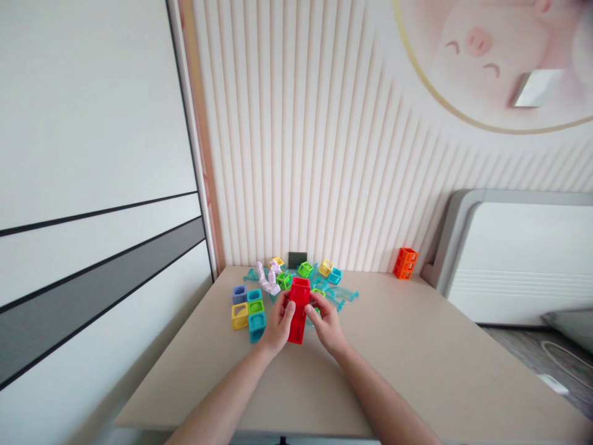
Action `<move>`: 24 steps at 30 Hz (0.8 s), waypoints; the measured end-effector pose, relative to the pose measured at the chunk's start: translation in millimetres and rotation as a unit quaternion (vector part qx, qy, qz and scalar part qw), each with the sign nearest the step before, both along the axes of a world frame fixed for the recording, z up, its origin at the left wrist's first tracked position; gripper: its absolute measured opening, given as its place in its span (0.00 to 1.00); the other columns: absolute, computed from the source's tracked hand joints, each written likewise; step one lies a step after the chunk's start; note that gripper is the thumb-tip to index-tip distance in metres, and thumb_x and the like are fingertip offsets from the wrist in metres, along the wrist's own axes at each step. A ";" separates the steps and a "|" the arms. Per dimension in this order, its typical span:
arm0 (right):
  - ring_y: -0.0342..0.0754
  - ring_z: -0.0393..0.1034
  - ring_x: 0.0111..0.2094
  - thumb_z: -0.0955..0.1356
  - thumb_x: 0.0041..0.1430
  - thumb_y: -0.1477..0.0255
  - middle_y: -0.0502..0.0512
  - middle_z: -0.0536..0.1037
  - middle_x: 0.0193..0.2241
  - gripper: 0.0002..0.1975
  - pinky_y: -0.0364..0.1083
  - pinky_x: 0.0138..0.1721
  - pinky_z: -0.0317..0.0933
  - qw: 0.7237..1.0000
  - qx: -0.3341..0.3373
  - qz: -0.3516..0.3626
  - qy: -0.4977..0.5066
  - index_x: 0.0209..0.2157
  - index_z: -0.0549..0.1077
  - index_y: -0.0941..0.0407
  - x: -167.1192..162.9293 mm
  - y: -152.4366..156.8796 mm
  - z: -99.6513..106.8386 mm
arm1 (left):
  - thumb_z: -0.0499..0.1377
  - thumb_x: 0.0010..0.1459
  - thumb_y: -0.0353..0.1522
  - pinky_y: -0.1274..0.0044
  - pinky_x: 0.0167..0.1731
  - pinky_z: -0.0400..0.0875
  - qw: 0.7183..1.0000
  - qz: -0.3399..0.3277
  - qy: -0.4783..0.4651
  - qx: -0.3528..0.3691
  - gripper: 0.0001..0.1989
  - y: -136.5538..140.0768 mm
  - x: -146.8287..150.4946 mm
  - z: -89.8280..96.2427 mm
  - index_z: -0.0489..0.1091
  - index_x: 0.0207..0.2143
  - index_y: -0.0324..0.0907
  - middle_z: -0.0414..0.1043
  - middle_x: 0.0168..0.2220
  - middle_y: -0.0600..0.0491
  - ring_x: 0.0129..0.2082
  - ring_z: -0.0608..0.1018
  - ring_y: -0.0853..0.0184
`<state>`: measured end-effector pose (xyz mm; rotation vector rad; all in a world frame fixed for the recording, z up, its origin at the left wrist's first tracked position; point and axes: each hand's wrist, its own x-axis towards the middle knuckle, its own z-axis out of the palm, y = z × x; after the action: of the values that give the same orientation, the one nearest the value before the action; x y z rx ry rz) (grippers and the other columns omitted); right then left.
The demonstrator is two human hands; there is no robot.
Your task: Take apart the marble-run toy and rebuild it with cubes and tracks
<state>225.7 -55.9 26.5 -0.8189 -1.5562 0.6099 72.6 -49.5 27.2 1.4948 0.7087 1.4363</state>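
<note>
A tall red block stack (299, 309) is held upright between my two hands, tilted a little, over the middle of the table. My left hand (279, 322) grips its left side, thumb along the front. From the right, my right hand (325, 320) closes on it with the thumb on the front face. Left of my left hand lie joined cube blocks: a blue one (239, 294), a yellow one (239, 316), a green one (255, 307) and teal ones (257, 326). Behind the red stack are green cubes (305, 269) and a pale purple piece (267, 281).
Teal curved track pieces (343, 293) and a yellow cube (325, 267) lie toward the ribbed wall (296, 136). An orange block stack (405, 264) stands at the table's back right. A dark wall socket (297, 259) sits behind the blocks. A bed headboard (523, 259) borders the right side.
</note>
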 end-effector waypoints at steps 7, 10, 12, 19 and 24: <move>0.52 0.73 0.39 0.67 0.64 0.56 0.55 0.79 0.37 0.19 0.49 0.43 0.67 1.000 0.019 -0.004 -0.008 0.48 0.78 0.53 0.5 -5.6 7.7 | 0.55 0.64 0.50 0.72 0.37 0.74 1.000 -0.020 0.017 0.015 0.24 -3.8 -3.7 2.9 0.67 0.51 0.43 0.79 0.44 0.48 0.38 0.80 0.60; 0.53 0.73 0.39 0.67 0.64 0.55 0.55 0.79 0.36 0.19 0.50 0.44 0.68 0.999 0.024 -0.015 -0.015 0.46 0.78 0.53 1.5 -7.9 10.7 | 0.56 0.63 0.51 0.72 0.37 0.74 0.999 -0.021 0.024 0.010 0.24 -5.0 -3.3 5.8 0.68 0.51 0.43 0.79 0.44 0.48 0.38 0.80 0.60; 0.53 0.73 0.39 0.67 0.63 0.54 0.55 0.79 0.35 0.19 0.50 0.44 0.68 0.999 0.029 -0.023 -0.020 0.45 0.78 0.53 1.8 -8.4 11.6 | 0.56 0.63 0.51 0.71 0.38 0.74 0.999 -0.025 0.023 0.007 0.25 -5.4 -3.2 6.6 0.69 0.51 0.43 0.79 0.44 0.48 0.40 0.80 0.59; 0.52 0.74 0.42 0.67 0.66 0.60 0.57 0.79 0.44 0.17 0.50 0.45 0.69 0.999 0.034 -0.032 -0.012 0.52 0.75 0.52 -1.6 -2.9 2.0 | 0.58 0.62 0.50 0.70 0.40 0.75 1.000 0.010 -0.009 -0.009 0.24 -0.1 -3.0 1.7 0.68 0.50 0.43 0.78 0.46 0.47 0.44 0.80 0.57; 0.50 0.74 0.41 0.68 0.65 0.61 0.58 0.77 0.46 0.24 0.50 0.44 0.70 0.996 0.065 -0.038 -0.041 0.60 0.68 0.50 -3.3 -4.6 -2.5 | 0.58 0.61 0.50 0.67 0.48 0.73 0.992 0.092 -0.083 -0.031 0.24 7.7 -4.2 3.4 0.65 0.50 0.44 0.77 0.48 0.48 0.49 0.79 0.57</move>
<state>222.4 -60.5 24.0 -0.8094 -1.6141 0.4192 68.5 -41.8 30.6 1.2724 0.7971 1.6422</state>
